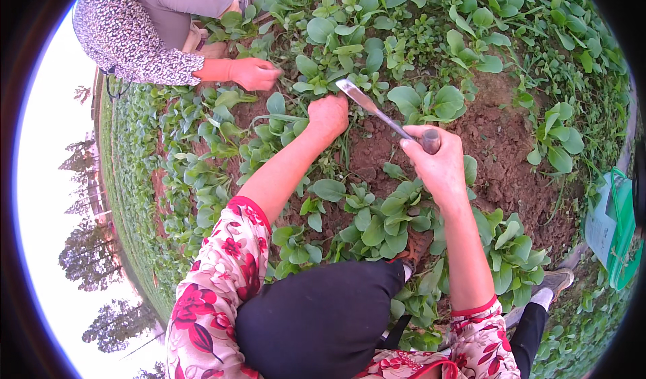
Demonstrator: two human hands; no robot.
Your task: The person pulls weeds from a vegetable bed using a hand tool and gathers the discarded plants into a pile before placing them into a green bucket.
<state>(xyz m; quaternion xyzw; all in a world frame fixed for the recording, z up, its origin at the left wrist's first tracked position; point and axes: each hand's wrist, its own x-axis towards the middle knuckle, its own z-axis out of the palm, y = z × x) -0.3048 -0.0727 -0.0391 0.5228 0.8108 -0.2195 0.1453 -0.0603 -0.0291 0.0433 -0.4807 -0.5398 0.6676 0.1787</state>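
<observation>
My left hand (pixel 328 115) is curled into a fist low among the leafy plants, its fingertips hidden. Narrow grass blades (pixel 345 149) stick out beside the fist. In my right hand (pixel 438 164) is a small hand weeding tool (pixel 386 119). Its flat metal blade points up and left, the tip just right of my left fist, and the round handle end shows above my fingers. Broad-leaved green seedlings (pixel 428 102) grow just beyond the tool. Under my hands lies loose brown soil (pixel 371 152).
Another person's hand (pixel 255 74) works among the plants at upper left, close to my left fist. A green and clear plastic container (pixel 613 227) stands at the right. Leafy plants (pixel 383 217) grow between my arms, near my shoe (pixel 416 248). Bare soil (pixel 509 177) extends to the right.
</observation>
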